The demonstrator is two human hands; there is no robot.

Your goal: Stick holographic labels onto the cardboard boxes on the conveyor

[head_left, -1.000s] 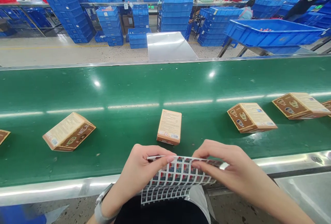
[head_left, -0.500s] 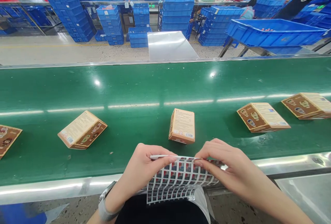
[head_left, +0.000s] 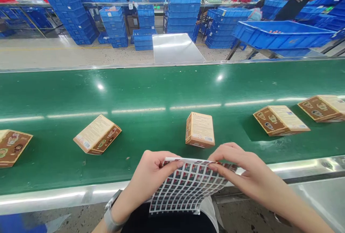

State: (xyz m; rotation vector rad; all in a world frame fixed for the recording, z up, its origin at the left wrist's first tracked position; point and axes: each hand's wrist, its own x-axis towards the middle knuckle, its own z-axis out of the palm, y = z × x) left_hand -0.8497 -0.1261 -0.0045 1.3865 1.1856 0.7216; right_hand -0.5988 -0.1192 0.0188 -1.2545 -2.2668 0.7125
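Observation:
A sheet of small printed stickers (head_left: 188,184) hangs between my two hands in front of the belt's near edge, its lower part curving down over my lap. My left hand (head_left: 155,173) pinches its upper left edge between thumb and fingers. On the upper right edge, my right hand (head_left: 238,164) pinches it the same way, and the sheet curls under those fingers. Just beyond the sheet, a small brown-and-cream box (head_left: 199,129) lies on the green conveyor belt (head_left: 151,89); neither hand touches it.
More such boxes lie along the belt: one box (head_left: 97,134) to the left, another box (head_left: 280,120) to the right, others at both ends. A metal rail (head_left: 64,197) borders the near side. Beyond stand stacked blue crates (head_left: 183,14), a large blue tub (head_left: 285,35) and people.
The boxes have shifted rightward along the belt. Both hands keep hold of the sticker sheet, which has opened out flatter and moved slightly right.

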